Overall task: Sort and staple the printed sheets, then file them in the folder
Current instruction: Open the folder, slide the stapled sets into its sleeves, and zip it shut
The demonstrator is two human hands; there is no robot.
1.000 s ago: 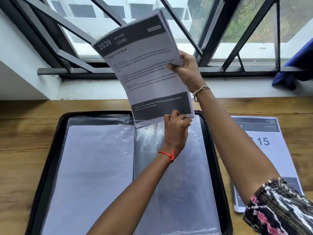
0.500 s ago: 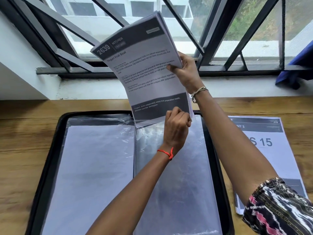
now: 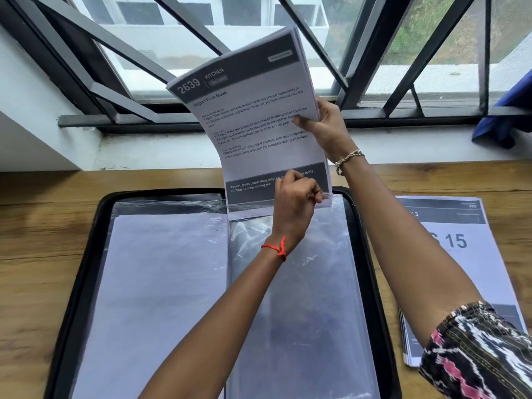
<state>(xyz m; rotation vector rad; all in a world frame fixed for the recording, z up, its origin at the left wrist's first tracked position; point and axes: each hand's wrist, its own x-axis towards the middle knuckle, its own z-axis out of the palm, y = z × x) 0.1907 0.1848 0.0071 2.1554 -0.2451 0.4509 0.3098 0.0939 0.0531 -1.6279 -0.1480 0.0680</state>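
Clear plastic is what you are working against now: your left hand (image 3: 296, 201) pinches the mouth of the sleeve (image 3: 302, 283) on the right-hand page of the open black folder (image 3: 86, 254), fingers closed on its top edge. Your right hand (image 3: 325, 125) grips the printed set (image 3: 259, 125) headed "2639 Kitchen" by its right edge, thumb in front and fingers behind, holding it upright with the bottom edge just entering the sleeve. So filing is under way, though this set is barely started into the pocket. The left-hand page already holds paper under its plastic. Whether the held set is stapled I cannot tell. A further stack (image 3: 460, 254), marked "15", lies on the wooden surface (image 3: 43, 226) just right of the folder, so by my judgement at least that one is left to file.
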